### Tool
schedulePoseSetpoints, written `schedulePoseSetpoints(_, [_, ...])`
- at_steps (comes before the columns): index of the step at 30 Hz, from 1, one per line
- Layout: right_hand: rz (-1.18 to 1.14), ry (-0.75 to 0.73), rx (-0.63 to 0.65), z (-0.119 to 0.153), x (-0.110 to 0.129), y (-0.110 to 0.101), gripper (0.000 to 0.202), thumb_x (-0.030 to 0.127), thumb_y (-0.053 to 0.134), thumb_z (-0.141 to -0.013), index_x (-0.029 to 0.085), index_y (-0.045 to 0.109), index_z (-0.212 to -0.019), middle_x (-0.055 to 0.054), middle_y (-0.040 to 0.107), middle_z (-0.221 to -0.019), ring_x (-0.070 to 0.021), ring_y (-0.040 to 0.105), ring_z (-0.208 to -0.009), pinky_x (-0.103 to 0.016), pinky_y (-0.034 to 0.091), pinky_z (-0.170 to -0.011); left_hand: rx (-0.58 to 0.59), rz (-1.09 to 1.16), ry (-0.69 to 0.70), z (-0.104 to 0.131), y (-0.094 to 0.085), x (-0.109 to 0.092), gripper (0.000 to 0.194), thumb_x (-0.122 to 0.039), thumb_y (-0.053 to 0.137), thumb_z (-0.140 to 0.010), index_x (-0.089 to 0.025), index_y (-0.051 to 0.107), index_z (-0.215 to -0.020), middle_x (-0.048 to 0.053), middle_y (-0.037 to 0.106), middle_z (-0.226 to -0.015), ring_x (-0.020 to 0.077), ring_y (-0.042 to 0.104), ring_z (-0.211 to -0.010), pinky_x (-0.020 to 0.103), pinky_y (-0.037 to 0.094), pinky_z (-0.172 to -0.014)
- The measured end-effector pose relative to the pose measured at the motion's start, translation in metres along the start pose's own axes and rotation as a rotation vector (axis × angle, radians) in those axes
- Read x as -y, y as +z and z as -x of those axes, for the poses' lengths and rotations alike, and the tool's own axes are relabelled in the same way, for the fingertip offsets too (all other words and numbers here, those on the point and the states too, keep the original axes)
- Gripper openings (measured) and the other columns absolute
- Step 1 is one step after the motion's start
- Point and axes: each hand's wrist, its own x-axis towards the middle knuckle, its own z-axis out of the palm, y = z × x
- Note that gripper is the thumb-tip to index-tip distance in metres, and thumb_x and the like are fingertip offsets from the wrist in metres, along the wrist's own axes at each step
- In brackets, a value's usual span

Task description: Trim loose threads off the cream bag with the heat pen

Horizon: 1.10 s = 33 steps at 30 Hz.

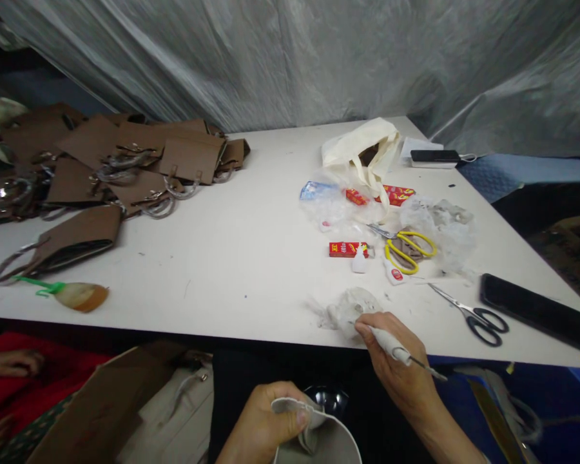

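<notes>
My left hand (261,419) grips the edge of a grey curved piece of material (323,438) below the table's front edge. My right hand (399,370) holds a thin white-handled tool with a metal tip (401,353) pointing right, its fingers resting by a crumpled grey-white wad (350,308) on the white table (232,258).
Black scissors (478,316), yellow-handled scissors (408,248), small glue bottles (360,261), red boxes (348,249), plastic bags and a cream tote (362,151) lie right of centre. A black phone (536,312) sits far right. Brown bags (125,161) pile at left. Another person's hand (7,362) is at lower left.
</notes>
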Motion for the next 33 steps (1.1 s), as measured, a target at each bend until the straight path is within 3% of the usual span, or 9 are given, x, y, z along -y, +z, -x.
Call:
schedulePoseSetpoints(4, [-0.098,0.043,-0.031,0.005,-0.001,-0.006,0.017,0.032,0.054,-0.107,0.023,0.066,-0.099,-0.004,0.069,-0.09,-0.0225,0.063,-0.084,-0.034,0.045,-0.08,0.01,0.05,-0.033,0.005,0.004,-0.007,0.042,-0.048,0.094,-0.056,-0.012,0.075,-0.068,0.002,0.064,-0.066,0.0141,0.052,-0.063,0.028,0.035,-0.062])
schedulePoseSetpoints(8, [-0.292,0.232,-0.09,0.02,0.01,-0.013,0.023,0.038,0.052,-0.107,0.025,0.067,-0.096,-0.001,0.068,-0.083,-0.02,0.064,-0.08,-0.03,0.047,-0.077,0.025,0.037,-0.023,0.004,0.005,-0.008,0.037,-0.043,0.093,-0.058,-0.012,0.075,-0.068,0.002,0.064,-0.066,0.014,0.053,-0.064,0.028,0.036,-0.064])
schedulePoseSetpoints(12, [-0.608,0.377,0.141,0.038,0.028,-0.007,0.038,0.045,0.048,-0.108,0.023,0.068,-0.085,0.0,0.062,-0.069,-0.0169,0.061,-0.067,-0.026,0.046,-0.063,0.043,0.015,-0.017,0.0,0.005,-0.002,0.039,-0.047,0.091,-0.059,-0.012,0.075,-0.068,0.002,0.065,-0.066,0.0148,0.054,-0.064,0.028,0.037,-0.063])
schedulePoseSetpoints(17, [-0.685,0.358,0.307,0.045,0.044,0.001,0.041,0.046,0.05,-0.107,0.02,0.068,-0.081,-0.001,0.063,-0.072,-0.017,0.062,-0.07,-0.026,0.048,-0.066,0.058,0.055,-0.004,0.0,0.006,0.002,0.038,-0.046,0.091,-0.061,-0.012,0.074,-0.07,0.004,0.066,-0.071,0.0161,0.057,-0.067,0.029,0.039,-0.063])
schedulePoseSetpoints(33, [-0.667,0.309,0.332,0.043,0.049,0.003,0.037,0.041,0.05,-0.107,0.02,0.064,-0.08,0.0,0.059,-0.076,-0.0156,0.058,-0.071,-0.026,0.044,-0.066,0.082,0.072,0.021,0.001,0.012,0.001,0.035,-0.042,0.09,-0.065,-0.012,0.076,-0.073,0.006,0.068,-0.073,0.0179,0.059,-0.07,0.03,0.04,-0.067])
